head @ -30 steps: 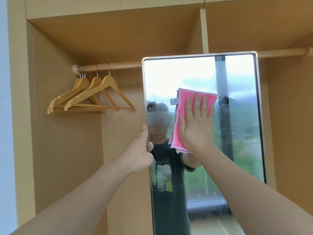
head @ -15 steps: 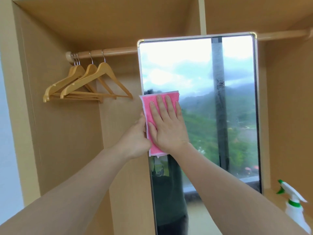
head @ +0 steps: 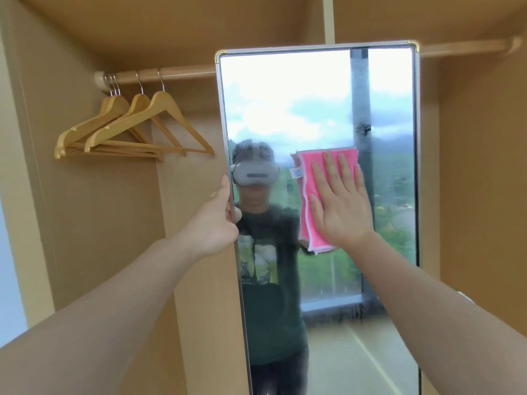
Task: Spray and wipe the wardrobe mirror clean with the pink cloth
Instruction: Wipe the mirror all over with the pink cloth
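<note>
The tall wardrobe mirror stands upright in a silver frame with gold corners, reflecting a window view and a person wearing a headset. My right hand lies flat, fingers up, pressing the folded pink cloth against the glass at mid-height, right of centre. My left hand grips the mirror's left edge at about the same height. The spray bottle is out of view.
Several wooden hangers hang on a wooden rail in the left wardrobe bay. A vertical divider rises behind the mirror. The rail continues on the right side, in front of a bare wardrobe wall.
My right hand has slid the pink cloth from the mirror's left edge rightward toward the middle. The view has shifted, the spray bottle has dropped out of sight. My left hand still holds the edge.
</note>
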`<action>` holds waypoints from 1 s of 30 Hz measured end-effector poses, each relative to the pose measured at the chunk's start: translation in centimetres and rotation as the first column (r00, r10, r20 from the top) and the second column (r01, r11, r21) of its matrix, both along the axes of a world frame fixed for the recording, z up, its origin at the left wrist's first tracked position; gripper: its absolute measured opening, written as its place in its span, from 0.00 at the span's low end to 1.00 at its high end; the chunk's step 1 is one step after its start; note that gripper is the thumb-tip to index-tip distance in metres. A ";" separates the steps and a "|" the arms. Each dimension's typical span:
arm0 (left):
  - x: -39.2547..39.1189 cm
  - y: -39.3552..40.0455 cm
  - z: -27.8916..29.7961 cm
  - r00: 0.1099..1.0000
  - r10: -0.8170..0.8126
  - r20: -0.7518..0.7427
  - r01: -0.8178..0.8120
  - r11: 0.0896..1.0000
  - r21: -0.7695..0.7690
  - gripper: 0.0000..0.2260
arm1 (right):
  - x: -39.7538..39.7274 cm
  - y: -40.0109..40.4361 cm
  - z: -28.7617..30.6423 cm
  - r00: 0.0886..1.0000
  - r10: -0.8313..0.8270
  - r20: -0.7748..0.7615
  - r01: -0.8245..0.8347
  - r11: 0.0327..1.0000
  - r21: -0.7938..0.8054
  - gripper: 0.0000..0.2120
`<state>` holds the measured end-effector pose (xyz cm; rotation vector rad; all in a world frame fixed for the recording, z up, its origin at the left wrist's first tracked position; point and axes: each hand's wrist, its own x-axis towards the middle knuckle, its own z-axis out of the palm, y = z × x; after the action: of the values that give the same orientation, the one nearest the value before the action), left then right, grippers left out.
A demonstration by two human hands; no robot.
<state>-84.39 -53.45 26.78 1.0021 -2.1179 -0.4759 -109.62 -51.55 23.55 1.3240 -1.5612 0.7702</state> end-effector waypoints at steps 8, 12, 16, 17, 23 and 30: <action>-0.3 -0.3 -0.6 0.998 0.064 0.025 -0.063 0.997 -0.034 0.44 | -7.3 2.3 -1.4 0.973 -0.096 0.208 0.114 0.990 -0.079 0.29; -0.4 0.1 -1.7 0.992 0.099 0.073 -0.094 0.994 -0.058 0.44 | -8.5 2.5 -2.2 0.958 -0.097 0.271 0.130 0.986 -0.107 0.30; 0.0 0.4 -4.6 0.989 0.097 0.112 -0.097 0.995 -0.003 0.43 | -8.2 2.2 -3.6 0.951 -0.065 0.303 0.112 0.984 -0.141 0.30; 0.1 0.4 -5.4 0.989 0.089 0.120 -0.091 0.996 0.004 0.43 | -7.8 2.1 -4.0 0.948 -0.052 0.314 0.106 0.982 -0.155 0.30; 0.5 0.4 -8.5 0.998 0.024 0.066 -0.035 0.985 0.167 0.29 | -4.1 0.6 -6.6 0.953 0.001 0.304 0.050 0.986 -0.159 0.30; 0.3 -0.2 -9.2 0.993 0.030 0.111 -0.044 0.991 0.126 0.34 | 2.9 -1.6 -7.7 0.985 0.045 0.166 -0.034 0.997 -0.066 0.30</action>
<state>-84.07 -53.64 17.62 1.1616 -2.1830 -0.5570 -106.74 -53.11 15.82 1.2744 -1.6317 0.9691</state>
